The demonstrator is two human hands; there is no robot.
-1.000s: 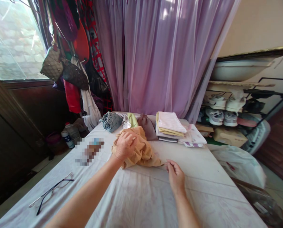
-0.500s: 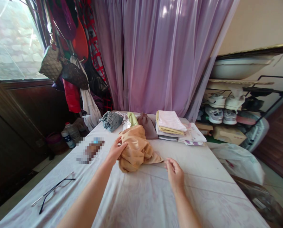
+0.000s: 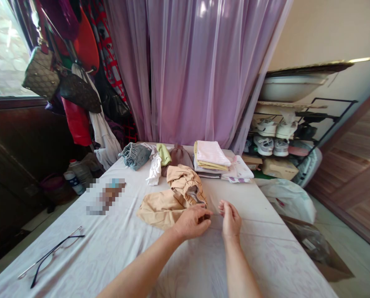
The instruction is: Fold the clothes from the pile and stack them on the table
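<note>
Tan trousers (image 3: 163, 207) with a gathered elastic waist lie crumpled mid-table, one part spread to the left and the waist opening turned toward me. At the near edge of that waist is my left hand (image 3: 191, 222), back up, thumb and fingers apart, fingertips against or just over the cloth. My right hand (image 3: 231, 221) is just right of the trousers, apart from them, its fingers curled in with nothing visible in them. Behind the trousers lie a white cloth (image 3: 154, 169), a green cloth (image 3: 163, 155) and a brown garment (image 3: 180, 157).
Folded cloths (image 3: 212, 154) are stacked at the back right, and a denim garment (image 3: 136, 156) is at the back left. Eyeglasses (image 3: 52, 252) lie at the left front, near a blurred-out item (image 3: 105, 198). A shoe rack (image 3: 278, 124) stands beyond the table.
My left hand has left the trousers' left side and moved right to the waist. The trousers have flattened leftward, showing their waist opening. My right hand has come off the trousers' tip.
</note>
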